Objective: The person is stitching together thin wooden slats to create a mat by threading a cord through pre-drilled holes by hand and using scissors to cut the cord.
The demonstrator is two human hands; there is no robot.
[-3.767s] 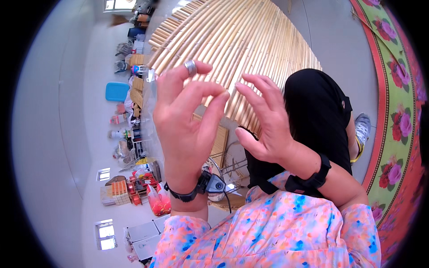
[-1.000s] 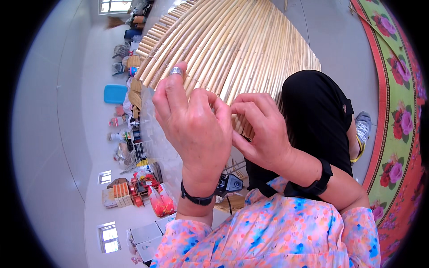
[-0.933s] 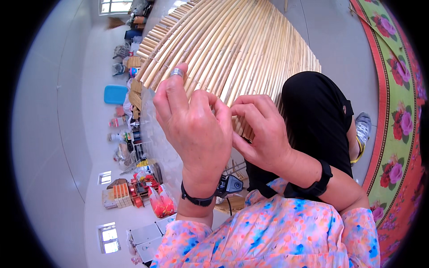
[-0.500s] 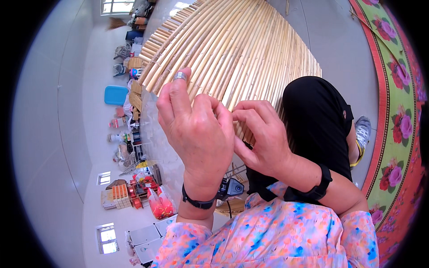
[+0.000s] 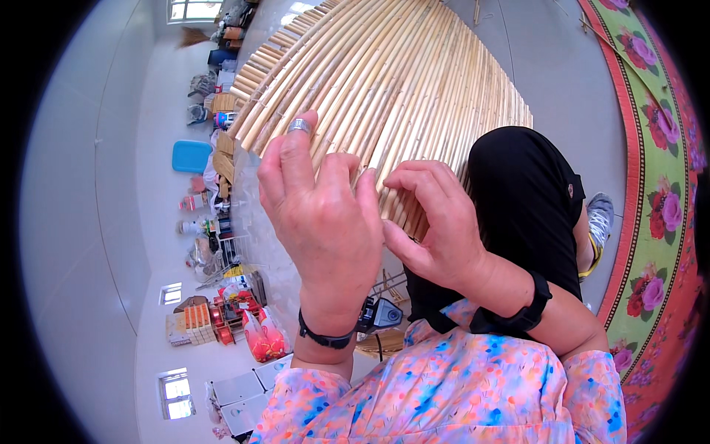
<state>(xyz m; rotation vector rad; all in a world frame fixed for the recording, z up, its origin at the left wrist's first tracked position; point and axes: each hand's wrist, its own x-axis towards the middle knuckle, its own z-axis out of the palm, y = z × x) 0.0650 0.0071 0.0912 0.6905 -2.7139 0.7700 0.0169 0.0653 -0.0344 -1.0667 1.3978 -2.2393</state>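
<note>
A large mat of pale reed stalks (image 5: 399, 89), bound side by side with thread, fans out in front of me. Over its near left edge lies my left hand (image 5: 322, 207), a metal ring on one finger. Its thumb and index finger stand apart, and nothing shows between them; the other fingertips are partly hidden against the reeds. My right hand (image 5: 440, 226) is close beside it at the mat's near edge, thumb and curved fingers spread, with a small gap to my left thumb. Any thread between the hands is too fine to make out.
My bent knee in black trousers (image 5: 521, 185) is right of the mat. A flowered red and green cloth (image 5: 651, 185) runs along the far right. Boxes (image 5: 198, 324), a blue tray (image 5: 191, 156) and household goods line the left wall. Below my left hand is a small black device (image 5: 384, 314).
My left thumb and index finger have parted. My right thumb and fingers have opened wider, and the two hands have separated slightly. The mat stays in place.
</note>
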